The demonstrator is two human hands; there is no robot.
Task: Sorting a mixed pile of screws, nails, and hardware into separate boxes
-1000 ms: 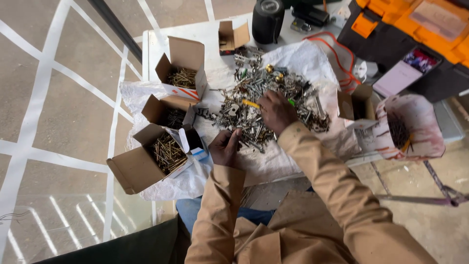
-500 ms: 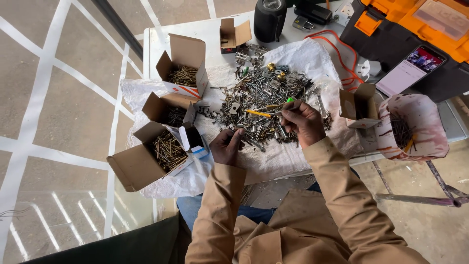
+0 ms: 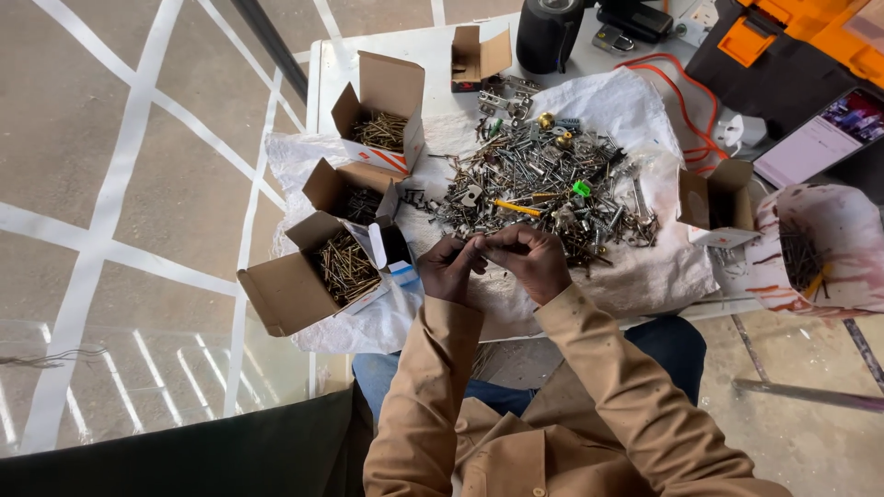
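Three open brown cardboard boxes stand at the left: the near box [image 3: 318, 276] holds long dark screws, the middle box [image 3: 354, 195] darker fasteners, the far box [image 3: 385, 115] brownish screws. A white woven sack [image 3: 645, 276] covers the white tabletop [image 3: 322, 64], above a grey tiled floor [image 3: 92, 138]. The heap of mixed silver screws and bolts [image 3: 543, 189] lies just beyond both hands. The left hand [image 3: 451, 269] and right hand [image 3: 532, 260] meet, fingers pinched narrow on a tiny metal piece [image 3: 482, 239], too small to identify.

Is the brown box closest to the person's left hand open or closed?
Open. The brown cardboard box has its flaps folded out, and you can see a heap of screws inside it.
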